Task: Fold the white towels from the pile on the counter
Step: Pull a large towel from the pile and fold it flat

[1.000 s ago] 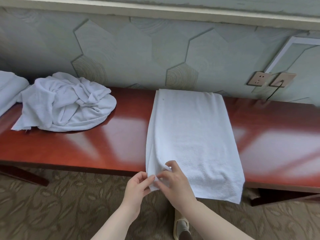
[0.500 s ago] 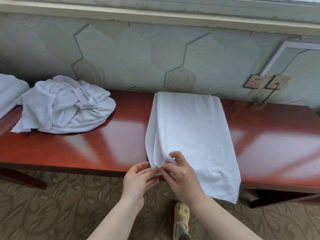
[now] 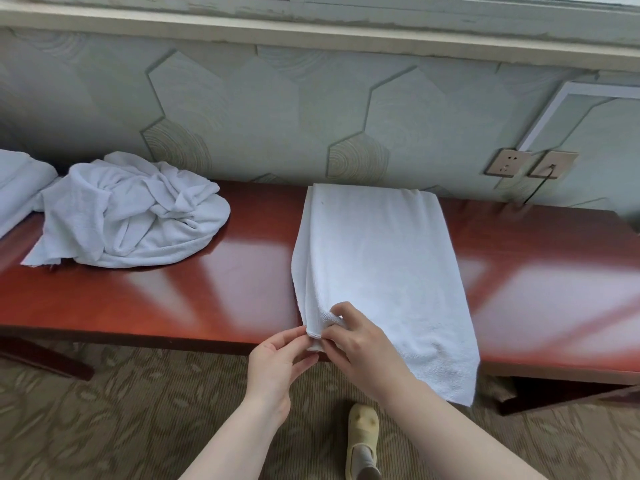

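A white towel point(image 3: 377, 258) lies lengthwise across the red-brown counter point(image 3: 194, 292), folded in half, its near end hanging over the front edge. My left hand point(image 3: 277, 365) and my right hand point(image 3: 363, 344) both pinch its near left corner, lifted slightly off the counter. The crumpled pile of white towels point(image 3: 128, 216) sits at the left of the counter, apart from both hands.
Folded white towels point(image 3: 17, 181) lie at the far left edge. The wall behind has two sockets point(image 3: 530, 164) with a cable. Patterned carpet and my yellow slipper point(image 3: 362, 441) are below the counter's front edge.
Both hands have raised the towel's near left corner up over the counter edge, bunching the left side. The view has shifted slightly downward.
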### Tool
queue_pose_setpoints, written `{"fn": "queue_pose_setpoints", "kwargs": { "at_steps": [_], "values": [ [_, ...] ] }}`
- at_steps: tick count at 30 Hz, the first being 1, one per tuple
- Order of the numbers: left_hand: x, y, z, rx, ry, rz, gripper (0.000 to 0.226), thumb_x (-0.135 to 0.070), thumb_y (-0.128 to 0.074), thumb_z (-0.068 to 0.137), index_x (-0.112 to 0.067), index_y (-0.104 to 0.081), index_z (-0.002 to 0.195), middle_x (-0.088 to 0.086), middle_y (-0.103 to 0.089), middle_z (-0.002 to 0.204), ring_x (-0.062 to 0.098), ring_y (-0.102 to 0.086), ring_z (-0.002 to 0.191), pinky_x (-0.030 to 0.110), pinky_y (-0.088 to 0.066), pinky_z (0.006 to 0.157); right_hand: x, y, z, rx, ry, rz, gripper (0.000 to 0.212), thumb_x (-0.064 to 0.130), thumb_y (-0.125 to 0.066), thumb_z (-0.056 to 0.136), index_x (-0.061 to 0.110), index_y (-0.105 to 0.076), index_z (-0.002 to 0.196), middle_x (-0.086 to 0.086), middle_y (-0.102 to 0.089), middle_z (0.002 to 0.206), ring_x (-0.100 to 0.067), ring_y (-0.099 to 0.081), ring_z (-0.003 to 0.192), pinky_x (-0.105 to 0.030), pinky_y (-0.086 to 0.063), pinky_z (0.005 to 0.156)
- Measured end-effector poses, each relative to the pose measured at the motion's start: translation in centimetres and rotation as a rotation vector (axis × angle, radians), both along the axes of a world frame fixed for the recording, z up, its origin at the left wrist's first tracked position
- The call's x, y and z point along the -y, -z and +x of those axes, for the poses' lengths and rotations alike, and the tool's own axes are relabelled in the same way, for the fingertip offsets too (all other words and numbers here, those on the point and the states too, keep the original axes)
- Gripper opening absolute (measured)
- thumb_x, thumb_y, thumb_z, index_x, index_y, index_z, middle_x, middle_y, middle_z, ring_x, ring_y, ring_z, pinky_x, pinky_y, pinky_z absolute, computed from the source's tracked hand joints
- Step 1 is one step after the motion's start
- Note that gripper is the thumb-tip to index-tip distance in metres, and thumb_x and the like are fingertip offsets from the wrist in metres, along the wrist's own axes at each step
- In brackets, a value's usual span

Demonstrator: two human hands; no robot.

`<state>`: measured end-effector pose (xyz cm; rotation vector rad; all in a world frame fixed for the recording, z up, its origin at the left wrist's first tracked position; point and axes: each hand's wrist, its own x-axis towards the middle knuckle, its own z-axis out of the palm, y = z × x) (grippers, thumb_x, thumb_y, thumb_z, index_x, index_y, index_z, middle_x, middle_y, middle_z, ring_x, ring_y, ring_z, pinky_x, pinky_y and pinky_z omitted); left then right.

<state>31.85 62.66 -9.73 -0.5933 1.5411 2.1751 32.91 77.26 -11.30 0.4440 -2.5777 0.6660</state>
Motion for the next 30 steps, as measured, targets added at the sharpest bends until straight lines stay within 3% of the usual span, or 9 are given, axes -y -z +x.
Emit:
{"fn": "queue_pose_setpoints", "kwargs": {
  "at_steps": [5, 9, 12, 14, 17, 20, 23, 27, 30],
  "values": [
    [-0.4, -0.3, -0.1, -0.002, 0.019, 0.035, 0.019, -0.015, -0.065, 0.088, -0.002, -0.072, 0.101, 0.012, -0.074, 0.096, 0.02, -0.071, 0.089, 0.032, -0.057, 0.079, -0.2, 0.2, -0.1, 0.015, -0.079, 0.029, 0.038, 0.027, -0.047, 0.098, 0.008, -0.064, 0.069, -0.008, -0.056, 0.09, -0.017, -0.049, 0.059, -0.023, -0.04, 0.052],
    [0.1, 0.3, -0.2, 0.006, -0.01, -0.014, 0.023, 0.0, -0.065, 0.085, 0.0, -0.068, 0.108, 0.013, -0.074, 0.097, 0.023, -0.071, 0.093, 0.025, -0.058, 0.072, -0.8, 0.0, 0.3, 0.29, -0.002, -0.223, 0.014, 0.019, -0.058, 0.089, 0.019, -0.071, 0.093, 0.005, -0.055, 0.102, 0.0, -0.052, 0.07, -0.012, -0.038, 0.065],
    [0.2, 0.1, -0.4, -0.015, -0.056, -0.03, 0.028, 0.009, -0.066, 0.08, -0.002, -0.064, 0.105, 0.014, -0.074, 0.09, 0.02, -0.071, 0.081, 0.025, -0.059, 0.068, -1.1, -1.6, 0.6, 0.315, 0.209, -0.542, 0.035, 0.006, -0.062, 0.083, 0.031, -0.064, 0.108, 0.018, -0.065, 0.096, 0.004, -0.06, 0.086, -0.014, -0.043, 0.075],
    [0.1, -0.3, -0.4, -0.034, -0.078, 0.0, 0.033, 0.011, -0.067, 0.078, -0.005, -0.06, 0.105, 0.015, -0.073, 0.091, 0.02, -0.071, 0.08, 0.026, -0.059, 0.069, -0.5, -3.0, 0.7, 0.289, 0.287, -0.568, 0.044, 0.006, -0.064, 0.081, 0.035, -0.055, 0.113, 0.017, -0.069, 0.094, 0.002, -0.062, 0.093, -0.014, -0.045, 0.078],
    [-0.2, -0.8, -0.4, -0.041, -0.098, 0.056, 0.032, 0.011, -0.068, 0.077, -0.005, -0.058, 0.103, 0.016, -0.073, 0.091, 0.019, -0.07, 0.079, 0.027, -0.058, 0.071, 1.0, -3.6, 0.9, 0.345, 0.354, -0.549, 0.036, 0.012, -0.067, 0.078, 0.036, -0.053, 0.101, 0.017, -0.067, 0.093, 0.006, -0.06, 0.094, -0.016, -0.046, 0.077],
    [-0.5, -1.0, -0.2, -0.045, -0.111, 0.091, 0.024, 0.012, -0.066, 0.078, -0.006, -0.056, 0.091, 0.01, -0.07, 0.077, 0.017, -0.069, 0.071, 0.025, -0.059, 0.069, 2.0, -3.0, 1.1, 0.381, 0.363, -0.577, 0.023, 0.012, -0.069, 0.077, 0.029, -0.06, 0.089, 0.017, -0.067, 0.088, 0.002, -0.06, 0.09, -0.021, -0.048, 0.077],
    [-0.4, -0.9, -0.1, -0.055, -0.111, 0.095, 0.02, 0.011, -0.066, 0.078, -0.006, -0.057, 0.083, 0.011, -0.066, 0.075, 0.016, -0.068, 0.067, 0.025, -0.059, 0.067, 2.2, -3.2, 1.1, 0.407, 0.321, -0.787, 0.015, 0.011, -0.072, 0.082, 0.025, -0.068, 0.083, 0.018, -0.069, 0.083, -0.001, -0.063, 0.086, -0.018, -0.048, 0.074],
    [-0.4, -0.9, 0.1, -0.075, -0.065, 0.068, 0.014, 0.009, -0.066, 0.079, -0.001, -0.068, 0.089, 0.01, -0.071, 0.077, 0.015, -0.069, 0.072, 0.027, -0.057, 0.072, 2.1, -3.4, 1.1, 0.252, 0.375, -0.96, 0.018, 0.009, -0.072, 0.084, 0.025, -0.075, 0.092, 0.012, -0.072, 0.089, -0.006, -0.066, 0.092, -0.021, -0.05, 0.081],
    [-0.5, -1.0, 0.2, -0.07, -0.067, 0.059, 0.015, 0.008, -0.065, 0.08, -0.002, -0.071, 0.09, 0.008, -0.073, 0.079, 0.013, -0.068, 0.073, 0.029, -0.055, 0.074, 2.3, -3.4, 0.9, 0.01, 0.467, -0.93, 0.022, 0.008, -0.067, 0.088, 0.024, -0.074, 0.102, 0.013, -0.06, 0.098, -0.007, -0.059, 0.097, -0.013, -0.044, 0.084]
  ]
}}
